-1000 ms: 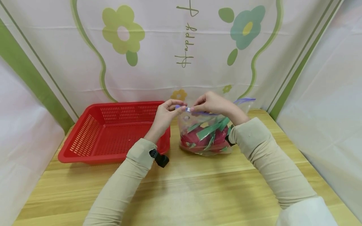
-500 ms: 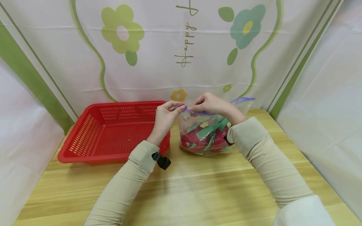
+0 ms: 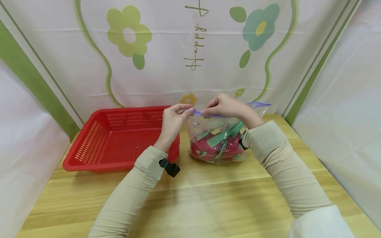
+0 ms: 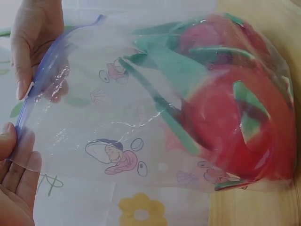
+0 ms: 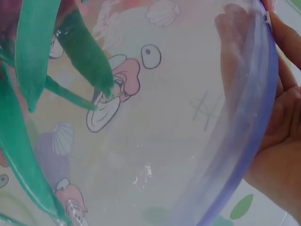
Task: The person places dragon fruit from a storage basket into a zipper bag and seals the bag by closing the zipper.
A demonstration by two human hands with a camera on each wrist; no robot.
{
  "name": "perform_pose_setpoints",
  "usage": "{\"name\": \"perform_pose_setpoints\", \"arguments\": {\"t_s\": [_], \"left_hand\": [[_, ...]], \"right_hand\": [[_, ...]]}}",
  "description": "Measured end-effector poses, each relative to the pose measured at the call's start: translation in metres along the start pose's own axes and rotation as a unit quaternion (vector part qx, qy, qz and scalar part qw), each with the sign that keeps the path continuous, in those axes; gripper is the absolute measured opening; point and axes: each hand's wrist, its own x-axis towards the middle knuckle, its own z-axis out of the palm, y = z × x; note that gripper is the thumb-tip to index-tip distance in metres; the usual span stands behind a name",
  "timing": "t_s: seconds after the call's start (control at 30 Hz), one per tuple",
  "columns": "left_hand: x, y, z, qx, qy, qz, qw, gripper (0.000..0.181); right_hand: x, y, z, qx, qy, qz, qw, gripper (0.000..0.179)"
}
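A clear zip bag (image 3: 218,132) with a purple zip strip and cartoon prints stands on the table, right of the middle. Inside are red dragon fruits (image 4: 225,117) with green leaf-like scales. My left hand (image 3: 174,122) pinches the left corner of the bag's top edge between thumb and fingers. Just to its right, my right hand (image 3: 227,107) pinches the zip strip at the small white slider (image 5: 268,18). Beyond the right hand, the strip's right end (image 3: 259,104) stands parted. In the left wrist view both hands show along the purple strip (image 4: 47,59).
A red perforated plastic basket (image 3: 66,162) stands left of the bag, close to the left forearm. The wooden table (image 3: 202,205) reaches toward me. A white flower-printed cloth (image 3: 169,49) hangs behind, with pale cloth walls at both sides.
The right hand has shifted slightly right along the zip strip, and the gap between the two hands is a little wider. The left hand stays at the bag's corner.
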Motion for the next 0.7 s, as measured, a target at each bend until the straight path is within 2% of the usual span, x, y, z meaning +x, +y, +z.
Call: {"name": "perform_pose_setpoints", "arguments": {"t_s": [0.23,0.5,0.6,0.7], "left_hand": [[0.0002,0.0042,-0.0006,-0.02,-0.004,-0.019,0.9996,0.023],[-0.0015,0.0049,0.0024,-0.024,0.01,-0.024,0.9994,0.025],[-0.001,0.0068,0.0016,-0.019,0.0,-0.03,0.9994,0.025],[0.0,0.0084,-0.0003,-0.008,-0.022,-0.034,0.9991,0.024]], "right_hand": [[-0.0014,-0.0002,-0.0017,-0.017,0.004,-0.025,0.9995,0.024],[-0.0043,-0.0001,-0.0016,-0.029,-0.006,-0.052,0.9982,0.021],[-0.0046,-0.0002,-0.0013,-0.032,-0.008,-0.055,0.998,0.021],[-0.0047,-0.0002,-0.0003,-0.03,-0.007,-0.062,0.9976,0.02]]}}
